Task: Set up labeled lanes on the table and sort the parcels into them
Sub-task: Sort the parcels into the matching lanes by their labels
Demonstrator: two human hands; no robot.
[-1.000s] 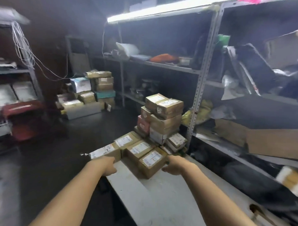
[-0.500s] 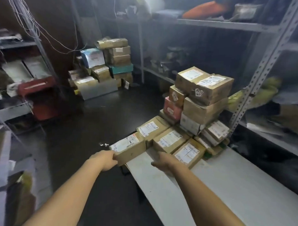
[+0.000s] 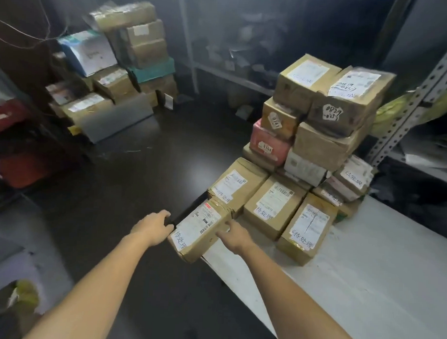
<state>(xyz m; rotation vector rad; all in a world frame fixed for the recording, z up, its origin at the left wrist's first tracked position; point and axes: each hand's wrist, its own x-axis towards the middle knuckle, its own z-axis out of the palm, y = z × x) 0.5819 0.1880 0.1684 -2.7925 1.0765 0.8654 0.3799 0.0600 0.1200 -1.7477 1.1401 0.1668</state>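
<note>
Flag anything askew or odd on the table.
The near box hangs well past the table at its left edge, out of line with the row of three boxes beside it. The left hand grips its end and the right hand presses its side. The stack behind looks unevenly piled.

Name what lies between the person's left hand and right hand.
A brown labelled parcel that overhangs the table edge. The left hand grips its outer end and the right hand touches its inner side. The head view shows this.
</note>
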